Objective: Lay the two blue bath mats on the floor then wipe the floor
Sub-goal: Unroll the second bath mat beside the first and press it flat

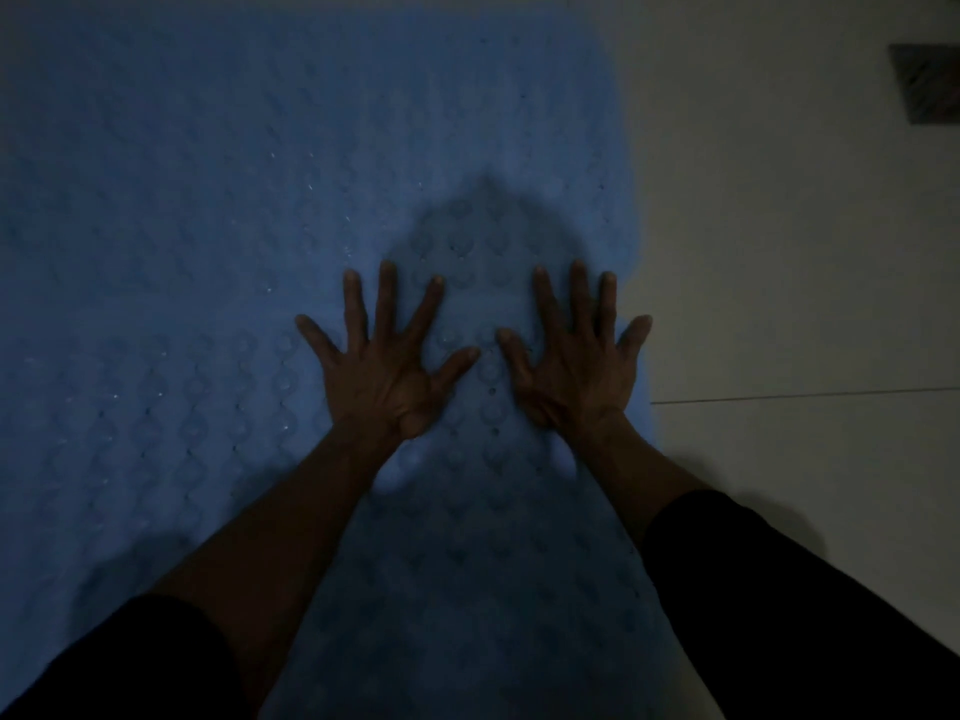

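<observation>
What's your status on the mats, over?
Left hand and right hand open, pressing flat on blue mat. Mat down on tiled floor. Nothing in the way; dark drain cover far right.

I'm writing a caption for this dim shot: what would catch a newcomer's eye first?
First, the two hands pressed flat with fingers spread in the middle of the frame, the left hand and right hand, side by side. Under them, the blue bath mat, bumpy in texture, fills the left and centre. To its right lies pale tiled floor, with a dark square floor drain at the upper right edge.
</observation>
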`<action>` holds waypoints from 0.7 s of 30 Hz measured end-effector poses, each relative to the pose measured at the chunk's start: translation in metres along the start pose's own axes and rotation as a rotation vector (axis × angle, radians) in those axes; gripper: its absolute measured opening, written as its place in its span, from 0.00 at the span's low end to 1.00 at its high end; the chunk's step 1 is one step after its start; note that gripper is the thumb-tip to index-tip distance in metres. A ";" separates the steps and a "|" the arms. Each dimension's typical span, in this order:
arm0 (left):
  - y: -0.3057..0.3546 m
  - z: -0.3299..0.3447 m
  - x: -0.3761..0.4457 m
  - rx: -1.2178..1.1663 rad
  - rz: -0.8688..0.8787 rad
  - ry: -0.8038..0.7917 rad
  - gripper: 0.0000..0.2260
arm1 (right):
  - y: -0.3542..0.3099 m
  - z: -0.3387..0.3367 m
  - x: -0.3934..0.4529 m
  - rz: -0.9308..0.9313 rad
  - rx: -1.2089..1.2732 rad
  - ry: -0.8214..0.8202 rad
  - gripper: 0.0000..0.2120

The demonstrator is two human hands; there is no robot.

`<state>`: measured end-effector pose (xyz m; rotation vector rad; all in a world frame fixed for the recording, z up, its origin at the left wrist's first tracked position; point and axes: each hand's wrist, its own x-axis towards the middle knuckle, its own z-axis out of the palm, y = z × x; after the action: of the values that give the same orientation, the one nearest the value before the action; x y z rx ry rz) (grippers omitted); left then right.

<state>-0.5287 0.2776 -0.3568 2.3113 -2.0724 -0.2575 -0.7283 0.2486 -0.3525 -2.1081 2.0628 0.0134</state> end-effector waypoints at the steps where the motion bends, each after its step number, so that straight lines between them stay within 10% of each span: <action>1: 0.002 -0.001 -0.001 0.027 -0.002 -0.011 0.35 | -0.001 -0.001 -0.001 -0.004 -0.017 0.003 0.35; 11: 0.009 -0.047 -0.025 0.074 -0.011 -0.129 0.30 | -0.010 -0.044 0.001 -0.031 0.094 -0.264 0.31; 21: 0.023 -0.265 -0.082 -0.123 -0.127 -0.255 0.28 | -0.054 -0.263 -0.072 -0.049 0.259 -0.364 0.30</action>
<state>-0.5224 0.3323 -0.0840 2.4479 -1.9456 -0.6970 -0.7101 0.2831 -0.0770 -1.8412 1.7025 0.1089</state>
